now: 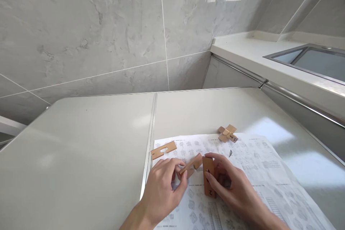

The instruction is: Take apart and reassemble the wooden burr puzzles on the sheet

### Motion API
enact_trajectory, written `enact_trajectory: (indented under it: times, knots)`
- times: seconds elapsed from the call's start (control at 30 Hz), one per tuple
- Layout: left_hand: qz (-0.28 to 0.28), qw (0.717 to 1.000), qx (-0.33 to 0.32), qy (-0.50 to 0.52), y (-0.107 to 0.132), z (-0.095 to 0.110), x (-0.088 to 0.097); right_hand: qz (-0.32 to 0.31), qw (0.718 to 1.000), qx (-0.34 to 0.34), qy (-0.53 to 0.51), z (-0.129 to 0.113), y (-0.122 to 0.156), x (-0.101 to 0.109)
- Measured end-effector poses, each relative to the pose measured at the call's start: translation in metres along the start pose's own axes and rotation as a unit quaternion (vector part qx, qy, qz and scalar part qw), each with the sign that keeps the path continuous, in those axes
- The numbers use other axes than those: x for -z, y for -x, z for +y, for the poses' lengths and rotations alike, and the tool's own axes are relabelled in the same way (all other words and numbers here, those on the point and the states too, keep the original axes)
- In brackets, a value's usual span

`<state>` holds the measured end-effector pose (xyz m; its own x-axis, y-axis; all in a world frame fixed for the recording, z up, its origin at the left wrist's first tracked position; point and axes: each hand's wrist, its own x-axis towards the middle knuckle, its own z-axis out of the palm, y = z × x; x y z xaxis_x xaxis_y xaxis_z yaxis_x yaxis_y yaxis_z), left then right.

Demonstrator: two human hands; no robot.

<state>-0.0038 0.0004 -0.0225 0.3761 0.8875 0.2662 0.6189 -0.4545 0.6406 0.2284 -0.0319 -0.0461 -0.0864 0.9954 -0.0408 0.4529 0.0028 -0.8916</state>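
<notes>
My left hand pinches a thin wooden slat, holding it tilted above a printed instruction sheet. My right hand grips a flat wooden piece marked with a number, standing it on the sheet right beside the slat. The two pieces meet between my hands. A slotted wooden piece lies flat at the sheet's top left corner. A small crossed wooden assembly rests at the sheet's far edge.
The sheet lies on a pale grey table with a seam down its middle. A marble-look tiled wall rises behind. To the right, a white counter holds a recessed metal sink.
</notes>
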Motion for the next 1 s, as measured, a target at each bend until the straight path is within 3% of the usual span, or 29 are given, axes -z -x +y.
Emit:
enact_trajectory:
  times: [0.37, 0.63, 1.0]
  knots:
    - [-0.043, 0.997, -0.051, -0.026, -0.0004, 0.0042, 0.0032, 0.059, 0.988, 0.035, 0.135, -0.0062, -0.0008, 0.0040]
    - [-0.027, 0.997, -0.047, -0.062, 0.0023, 0.0008, -0.0019, 0.088, 0.973, 0.047, 0.208, -0.0029, -0.0036, 0.0042]
    - [-0.012, 0.994, -0.048, -0.098, 0.0029, -0.0031, -0.0050, 0.099, 0.966, 0.054, 0.233, 0.0005, -0.0035, 0.0020]
